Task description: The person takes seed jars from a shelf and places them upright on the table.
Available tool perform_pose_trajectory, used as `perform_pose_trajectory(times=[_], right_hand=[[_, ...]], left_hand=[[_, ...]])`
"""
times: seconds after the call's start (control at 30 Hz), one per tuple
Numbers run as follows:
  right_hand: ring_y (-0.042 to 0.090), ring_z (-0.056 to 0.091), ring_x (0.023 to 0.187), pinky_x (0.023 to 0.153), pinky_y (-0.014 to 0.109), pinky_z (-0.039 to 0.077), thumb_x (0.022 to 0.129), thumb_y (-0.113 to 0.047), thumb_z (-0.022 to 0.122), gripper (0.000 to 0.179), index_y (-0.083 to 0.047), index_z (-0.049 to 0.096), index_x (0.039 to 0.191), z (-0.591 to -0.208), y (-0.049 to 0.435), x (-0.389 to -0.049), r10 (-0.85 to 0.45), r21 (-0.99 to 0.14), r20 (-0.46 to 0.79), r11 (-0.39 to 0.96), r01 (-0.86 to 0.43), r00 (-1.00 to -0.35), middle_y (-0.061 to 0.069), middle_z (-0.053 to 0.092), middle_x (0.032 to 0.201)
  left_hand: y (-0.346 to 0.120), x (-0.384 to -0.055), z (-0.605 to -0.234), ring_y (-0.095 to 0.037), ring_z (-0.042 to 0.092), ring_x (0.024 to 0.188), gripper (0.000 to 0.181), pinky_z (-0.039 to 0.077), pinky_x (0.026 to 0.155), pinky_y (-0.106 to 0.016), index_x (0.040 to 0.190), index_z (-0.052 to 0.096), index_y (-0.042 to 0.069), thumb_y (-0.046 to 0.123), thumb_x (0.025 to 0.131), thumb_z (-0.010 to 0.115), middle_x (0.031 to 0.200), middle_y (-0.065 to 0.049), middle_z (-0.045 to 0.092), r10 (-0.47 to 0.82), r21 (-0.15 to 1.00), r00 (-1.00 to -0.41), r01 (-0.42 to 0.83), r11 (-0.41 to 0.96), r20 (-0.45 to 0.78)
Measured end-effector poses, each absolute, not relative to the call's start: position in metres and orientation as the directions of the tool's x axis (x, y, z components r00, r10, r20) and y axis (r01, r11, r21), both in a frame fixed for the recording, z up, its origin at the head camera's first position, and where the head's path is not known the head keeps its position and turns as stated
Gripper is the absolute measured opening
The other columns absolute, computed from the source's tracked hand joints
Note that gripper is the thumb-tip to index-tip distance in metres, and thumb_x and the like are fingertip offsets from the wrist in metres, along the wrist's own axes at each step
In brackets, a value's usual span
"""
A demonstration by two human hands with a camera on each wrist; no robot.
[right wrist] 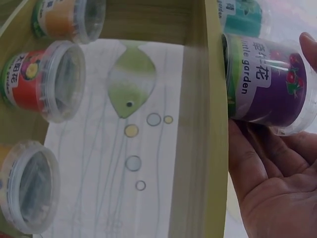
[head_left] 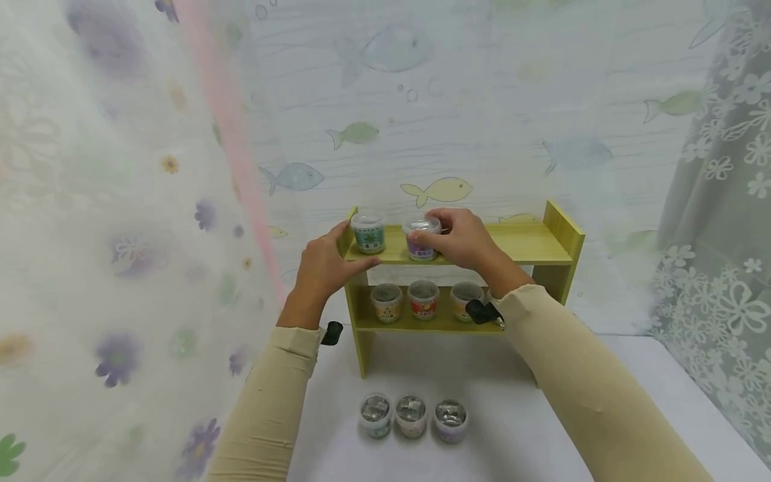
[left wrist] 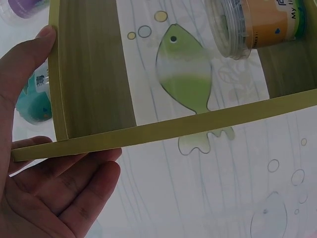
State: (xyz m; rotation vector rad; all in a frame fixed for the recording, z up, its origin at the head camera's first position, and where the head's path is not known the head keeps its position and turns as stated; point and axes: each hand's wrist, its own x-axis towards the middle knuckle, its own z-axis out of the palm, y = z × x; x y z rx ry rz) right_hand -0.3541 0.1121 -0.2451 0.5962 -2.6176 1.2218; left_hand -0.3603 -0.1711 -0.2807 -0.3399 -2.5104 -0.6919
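My right hand (head_left: pixel 464 241) grips a clear-lidded plastic cup with a purple label (head_left: pixel 421 253) by its side and rim, at the front of the top board of a yellow-green wooden shelf (head_left: pixel 530 244). In the right wrist view the label shows a red flower drawing and "little garden". My left hand (head_left: pixel 325 266) holds the shelf's upper left corner, its thumb along the front edge and its fingers around the outer side panel (left wrist: pixel 57 79). Just right of that hand, a teal-labelled cup (head_left: pixel 370 238) stands upright on the top board.
On the lower board stand an orange-labelled cup (head_left: pixel 387 306), a red-labelled cup (head_left: pixel 424 306) and another orange one (head_left: pixel 464 308), with my right forearm covering the area beside it. Three foil-topped cups (head_left: pixel 411 425) sit on the white table before the shelf. Patterned curtains hang behind.
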Motion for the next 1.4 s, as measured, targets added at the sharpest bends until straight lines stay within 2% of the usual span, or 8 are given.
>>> perform_pose_trajectory(times=[0.47, 0.73, 0.97, 1.07, 1.27, 1.4], right_hand=[[0.024, 0.071, 0.109, 0.086, 0.042, 0.061, 0.091, -0.062, 0.070, 0.075, -0.012, 0.060, 0.145, -0.248, 0.120, -0.343, -0.295, -0.664, 0.346, 0.594, -0.455, -0.890, 0.007, 0.071, 0.122], [0.023, 0.071, 0.104, 0.082, 0.041, 0.061, 0.091, -0.063, 0.070, 0.075, -0.012, 0.060, 0.145, -0.249, 0.123, -0.340, -0.307, -0.650, 0.361, 0.595, -0.474, -0.881, 0.006, 0.072, 0.119], [0.023, 0.071, 0.107, 0.086, 0.043, 0.061, 0.090, -0.062, 0.072, 0.077, -0.012, 0.059, 0.147, -0.248, 0.127, -0.336, -0.300, -0.661, 0.361, 0.585, -0.469, -0.883, 0.007, 0.072, 0.121], [0.023, 0.072, 0.105, 0.085, 0.043, 0.061, 0.090, -0.061, 0.073, 0.076, -0.012, 0.059, 0.146, -0.246, 0.129, -0.337, -0.296, -0.662, 0.367, 0.583, -0.471, -0.882, 0.008, 0.072, 0.119], [0.020, 0.072, 0.101, 0.084, 0.042, 0.060, 0.089, -0.059, 0.075, 0.070, -0.014, 0.064, 0.141, -0.247, 0.133, -0.336, -0.278, -0.658, 0.390, 0.583, -0.477, -0.878, 0.006, 0.074, 0.116], [0.020, 0.072, 0.101, 0.083, 0.042, 0.061, 0.089, -0.059, 0.076, 0.065, -0.016, 0.066, 0.137, -0.246, 0.136, -0.333, -0.270, -0.664, 0.388, 0.581, -0.471, -0.881, 0.006, 0.074, 0.115]], left_hand=[[-0.170, -0.360, -0.284, -0.034, 0.068, 0.112, 0.108, 0.058, 0.089, -0.048, 0.157, 0.046, 0.009, 0.068, 0.074, 0.084, 0.141, -0.020, 0.064, 0.100, 0.412, -0.837, 0.365, 0.835, 0.538], [-0.171, -0.360, -0.285, -0.031, 0.068, 0.106, 0.108, 0.058, 0.087, -0.047, 0.157, 0.046, 0.009, 0.067, 0.074, 0.084, 0.140, -0.019, 0.064, 0.101, 0.416, -0.838, 0.367, 0.832, 0.536], [-0.172, -0.361, -0.283, -0.030, 0.068, 0.103, 0.107, 0.058, 0.083, -0.045, 0.156, 0.047, 0.010, 0.067, 0.074, 0.085, 0.139, -0.018, 0.066, 0.108, 0.408, -0.825, 0.382, 0.829, 0.554], [-0.173, -0.361, -0.281, -0.032, 0.068, 0.104, 0.107, 0.057, 0.083, -0.047, 0.156, 0.047, 0.010, 0.067, 0.074, 0.084, 0.138, -0.019, 0.066, 0.113, 0.404, -0.824, 0.386, 0.829, 0.555], [-0.173, -0.360, -0.280, -0.038, 0.068, 0.115, 0.105, 0.057, 0.091, -0.051, 0.156, 0.047, 0.009, 0.065, 0.075, 0.085, 0.141, -0.020, 0.064, 0.118, 0.386, -0.819, 0.386, 0.838, 0.562], [-0.171, -0.360, -0.280, -0.037, 0.069, 0.112, 0.105, 0.058, 0.088, -0.050, 0.156, 0.047, 0.010, 0.064, 0.075, 0.085, 0.139, -0.020, 0.065, 0.117, 0.390, -0.815, 0.390, 0.834, 0.567]])
